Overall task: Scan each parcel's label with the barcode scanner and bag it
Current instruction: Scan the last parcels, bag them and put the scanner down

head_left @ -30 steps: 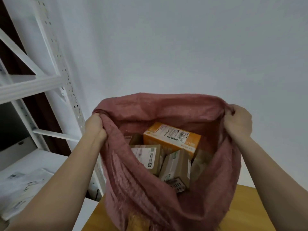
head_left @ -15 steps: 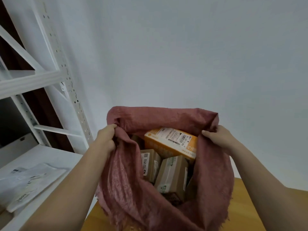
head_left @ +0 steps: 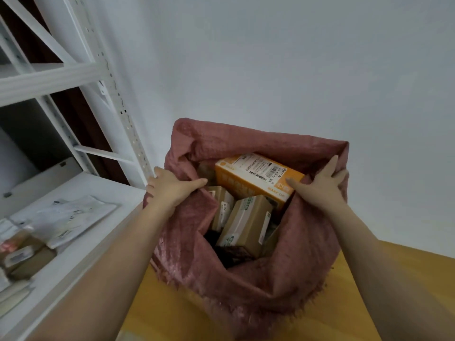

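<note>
"MAKE UP" on orange box (head_left: pixel 258 182), its label print too small

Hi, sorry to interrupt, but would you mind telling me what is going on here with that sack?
A person is holding a pink woven sack open on a wooden table. The left hand grips the rim on one side and the right hand holds the other side. Inside lie several parcels: an orange box with a shipping label on top and brown cardboard boxes below it. More parcels wait on the white shelf to the left. No scanner is in sight.

Head view — steeply downward, close
</note>
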Tool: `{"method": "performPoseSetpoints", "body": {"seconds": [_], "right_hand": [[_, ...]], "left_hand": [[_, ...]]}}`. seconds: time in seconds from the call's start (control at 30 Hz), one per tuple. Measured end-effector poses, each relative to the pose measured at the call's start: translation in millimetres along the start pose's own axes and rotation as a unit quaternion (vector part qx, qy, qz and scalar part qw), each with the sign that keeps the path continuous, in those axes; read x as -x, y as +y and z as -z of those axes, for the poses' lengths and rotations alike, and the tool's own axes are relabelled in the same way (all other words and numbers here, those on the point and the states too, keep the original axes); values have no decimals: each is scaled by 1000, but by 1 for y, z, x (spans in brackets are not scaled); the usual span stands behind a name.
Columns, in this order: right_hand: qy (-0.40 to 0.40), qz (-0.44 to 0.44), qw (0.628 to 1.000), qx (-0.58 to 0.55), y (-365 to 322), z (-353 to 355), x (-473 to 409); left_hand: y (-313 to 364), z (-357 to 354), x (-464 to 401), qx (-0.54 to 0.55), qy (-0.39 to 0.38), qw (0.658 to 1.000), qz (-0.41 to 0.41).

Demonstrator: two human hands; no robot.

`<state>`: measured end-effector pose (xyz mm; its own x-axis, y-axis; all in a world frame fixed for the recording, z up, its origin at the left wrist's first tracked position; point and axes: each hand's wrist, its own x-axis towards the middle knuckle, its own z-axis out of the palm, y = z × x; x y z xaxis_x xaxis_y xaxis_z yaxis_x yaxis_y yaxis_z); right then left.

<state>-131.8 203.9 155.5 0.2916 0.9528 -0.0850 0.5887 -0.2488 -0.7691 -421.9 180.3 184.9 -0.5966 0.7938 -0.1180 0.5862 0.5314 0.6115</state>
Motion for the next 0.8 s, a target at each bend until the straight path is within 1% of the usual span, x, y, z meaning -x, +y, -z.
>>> {"method": "performPoseSetpoints", "body": {"seconds": [0.13,0.2,0.3,0.37,0.43,0.5,0.53,0.57,0.6,0.63,0.67,0.7,0.73,0.8], "right_hand": [[30,-7,999,35,1,-3,19],[27,-20,999,43,-1,2,29],[-9,-37,998,56,-8,2,58],[-47,-45,994,92,-10,-5,80],[-74,-54,989,116,-7,-12,99],[-79,-84,987,110,2,-17,112],[-78,-109,986,95,9,-18,117],[-71,-132,986,74,15,-19,123],[-65,-153,985,49,20,-18,128],[-66,-162,984,29,25,-17,132],[-73,-151,985,29,29,-15,138],[-67,-125,989,39,32,-13,143],[-54,-104,992,40,36,-11,145],[-16,-76,997,10,35,-6,150]], "left_hand": [[-11,2,22,-47,-49,997,-39],[-13,1,30,-67,-69,994,-57],[-21,-1,49,-116,-95,985,-86],[-35,-3,56,-133,-104,982,-86],[-55,0,60,-143,-94,982,-77],[-78,5,55,-127,-80,987,-64],[-90,6,50,-104,-86,990,-51],[-102,7,43,-76,-107,991,-29],[-111,7,36,-13,-140,990,3],[-119,8,33,85,-180,979,52],[-123,8,34,184,-214,956,86],[-126,10,37,255,-230,933,106],[-127,11,38,299,-237,917,114],[-124,19,41,359,-223,900,110]]}}
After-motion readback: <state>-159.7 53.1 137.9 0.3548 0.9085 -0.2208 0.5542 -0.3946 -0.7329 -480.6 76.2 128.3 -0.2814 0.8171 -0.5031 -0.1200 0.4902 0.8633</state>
